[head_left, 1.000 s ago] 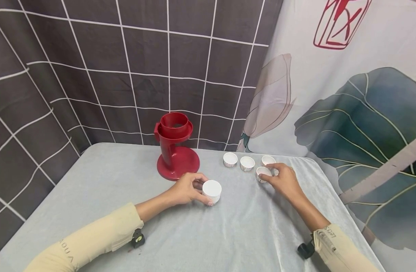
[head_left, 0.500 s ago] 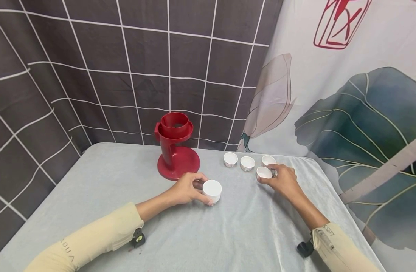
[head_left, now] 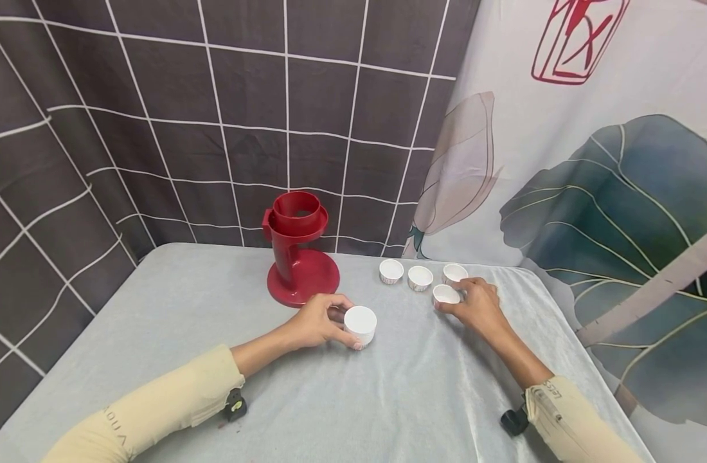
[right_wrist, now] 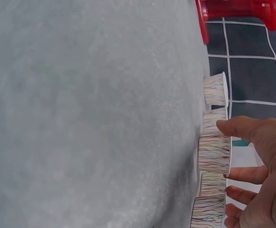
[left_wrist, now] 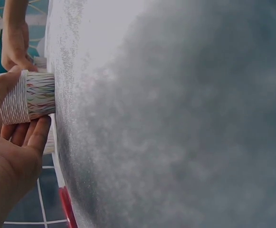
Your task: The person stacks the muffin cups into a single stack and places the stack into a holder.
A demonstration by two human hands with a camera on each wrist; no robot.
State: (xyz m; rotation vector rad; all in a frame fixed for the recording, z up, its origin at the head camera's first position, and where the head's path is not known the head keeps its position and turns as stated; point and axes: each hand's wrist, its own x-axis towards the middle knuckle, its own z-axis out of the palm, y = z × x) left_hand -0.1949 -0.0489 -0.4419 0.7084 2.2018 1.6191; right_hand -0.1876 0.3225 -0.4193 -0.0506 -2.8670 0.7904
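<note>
- Nearest the person, two cream sleeves (head_left: 157,397) reach in over a pale grey tablecloth (head_left: 353,411), well in front of the red plastic stand (head_left: 295,263); a small black device (head_left: 234,405) sits at the left cuff and another black device (head_left: 514,422) at the right.
- The left hand (head_left: 315,323) comes in just in front of the red plastic stand, its thumb and fingers curved round a nested stack of paper cups (head_left: 360,326). The stack is upright, in front and to the right of the stand, its rims packed close above streaky coloured lines; I can't tell whether its base touches the cloth.
- The right hand (head_left: 476,305) is well to the right of the stand, grip narrow, pinching a single paper cup (head_left: 446,294) between thumb and finger.
- Just behind that one is another upright cup (head_left: 454,272); an outermost cup (right_wrist: 208,213), farther from the stand, shows beside the fingers in the right wrist view, partly cut off.
- Between these and the stand, a middle cup (head_left: 420,278) and a left cup (head_left: 391,271) stand near each other.
- Behind the stand hangs a dark cloth with white grid lines (head_left: 246,83); to its right, a white cloth (head_left: 506,51) printed with big blue-green leaves (head_left: 614,186).
</note>
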